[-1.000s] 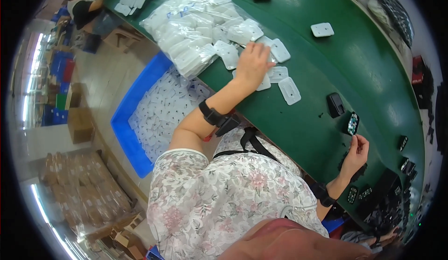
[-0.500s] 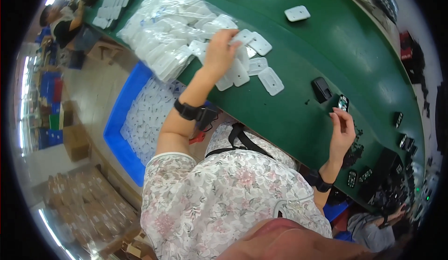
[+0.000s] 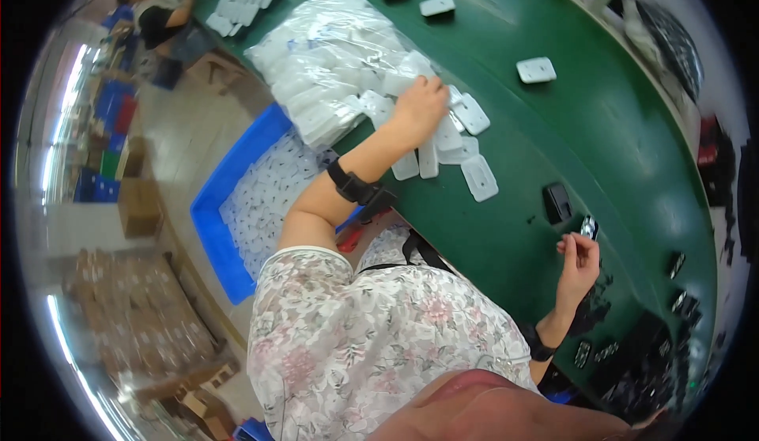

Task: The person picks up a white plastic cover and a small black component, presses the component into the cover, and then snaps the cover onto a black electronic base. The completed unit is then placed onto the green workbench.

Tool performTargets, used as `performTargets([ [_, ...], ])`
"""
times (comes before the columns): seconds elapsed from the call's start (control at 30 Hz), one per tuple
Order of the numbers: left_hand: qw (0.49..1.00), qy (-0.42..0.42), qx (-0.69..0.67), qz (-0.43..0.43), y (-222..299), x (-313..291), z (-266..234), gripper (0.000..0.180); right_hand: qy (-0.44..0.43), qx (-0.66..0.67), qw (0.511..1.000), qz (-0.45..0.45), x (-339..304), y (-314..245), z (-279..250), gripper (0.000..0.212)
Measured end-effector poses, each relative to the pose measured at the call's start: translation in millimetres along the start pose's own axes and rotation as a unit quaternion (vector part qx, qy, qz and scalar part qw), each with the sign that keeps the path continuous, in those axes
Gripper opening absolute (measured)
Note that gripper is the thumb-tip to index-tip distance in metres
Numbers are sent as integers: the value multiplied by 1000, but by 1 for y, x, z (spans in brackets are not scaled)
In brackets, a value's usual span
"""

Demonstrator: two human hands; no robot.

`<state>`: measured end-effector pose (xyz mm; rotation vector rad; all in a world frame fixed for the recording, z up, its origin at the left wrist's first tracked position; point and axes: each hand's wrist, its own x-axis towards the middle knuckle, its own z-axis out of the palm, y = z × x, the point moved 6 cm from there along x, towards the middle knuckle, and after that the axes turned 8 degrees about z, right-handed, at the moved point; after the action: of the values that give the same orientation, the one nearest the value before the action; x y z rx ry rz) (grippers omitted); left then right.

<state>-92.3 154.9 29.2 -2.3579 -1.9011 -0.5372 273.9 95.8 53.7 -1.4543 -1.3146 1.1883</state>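
Note:
My left hand reaches over a spread of white plastic covers beside a clear plastic bag full of more of them. Its fingers are bent down onto the covers; what lies under the fingertips is hidden. On the right, my right hand has thumb and fingers closed in a pinch, and anything between them is too small to make out. Just past its fingertips is a small black part with a shiny face. A black plastic housing sits nearby on the green table.
A blue bin of small translucent pieces stands left of the table. Several white-topped black units, one of them nearer, line the far side. Dark parts and a black box lie at right. A co-worker sits far left.
The view has shifted, so the table things appear lower and farther right. My left hand's fingers have bent down onto the covers. My right hand stays pinched beside the small black part.

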Motion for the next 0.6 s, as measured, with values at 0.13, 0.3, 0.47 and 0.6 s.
performTargets([
  [0.13,999,12,-30,3,-9,-12,-7,34,-25,-26,999,-23,0,-16,12,8],
  [0.3,999,17,-27,-11,-11,-14,-12,27,-26,-51,997,-53,-1,-23,18,7],
  [0.47,996,67,-57,-1,-8,-14,-19,21,-13,-69,996,-55,-3,-20,15,7],
  [0.6,989,128,-71,21,-2,-14,-31,21,-15,-71,996,-56,-4,-17,14,7],
])
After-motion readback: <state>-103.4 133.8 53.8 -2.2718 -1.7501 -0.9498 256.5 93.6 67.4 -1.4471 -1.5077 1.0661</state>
